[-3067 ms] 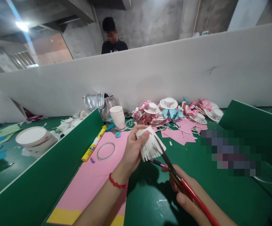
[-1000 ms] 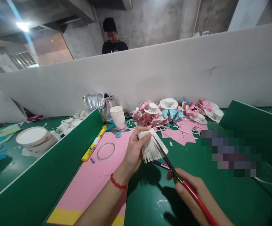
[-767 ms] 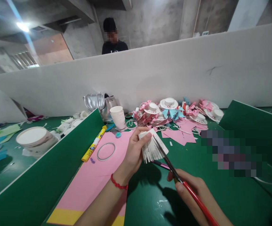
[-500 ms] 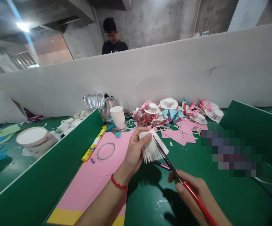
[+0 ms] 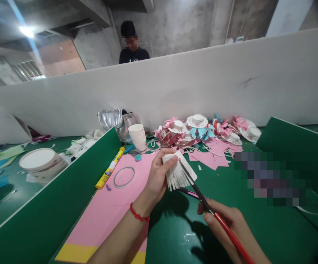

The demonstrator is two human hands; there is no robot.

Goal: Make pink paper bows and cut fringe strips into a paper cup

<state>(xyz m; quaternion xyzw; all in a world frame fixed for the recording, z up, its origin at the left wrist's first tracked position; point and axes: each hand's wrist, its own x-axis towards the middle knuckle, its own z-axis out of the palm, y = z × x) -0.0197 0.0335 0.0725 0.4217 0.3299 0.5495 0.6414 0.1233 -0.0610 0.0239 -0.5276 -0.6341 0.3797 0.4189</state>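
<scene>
My left hand (image 5: 156,176) pinches a white paper cup (image 5: 177,170) whose wall is cut into several hanging strips. My right hand (image 5: 228,229) grips red-handled scissors (image 5: 203,201); their blades reach up into the cup's side among the strips. Both hands hover above the green table (image 5: 175,234), just right of a long pink sheet (image 5: 106,209) with a yellow end. A thin pink-purple pen (image 5: 188,192) lies on the table under the cup.
A stack of white paper cups (image 5: 137,136), a yellow glue stick (image 5: 110,168), a ring (image 5: 124,176) and a silver bag (image 5: 116,121) lie ahead. Finished paper hats with pink and blue bows (image 5: 200,130) pile at the white partition (image 5: 175,84). A person stands beyond it. A white tub (image 5: 40,163) sits left.
The scissors have drawn back slightly and my right hand has slipped a little lower and right. The cup has shifted a bit in my left hand's grip. Nothing else moved.
</scene>
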